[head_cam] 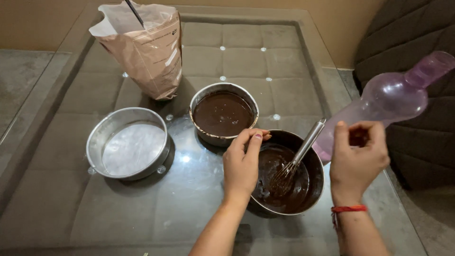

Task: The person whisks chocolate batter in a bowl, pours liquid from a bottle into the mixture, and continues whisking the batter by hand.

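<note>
A: Whisk (296, 161) sat in bowl (316, 189), handle slanting up-right, between both hands?

B: Yep. Nearer left hand (242, 166), resting on rim, grip loosely curled, empty. Right hand (356, 159) just beside, half-closed, empty.

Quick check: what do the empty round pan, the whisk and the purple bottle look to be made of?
Empty round pan: dull silver metal, probably aluminium, with a matte sheen. Whisk: shiny steel-like handle and thin wires, smeared with batter. Purple bottle: translucent plastic, glossy, light passing through.
</note>
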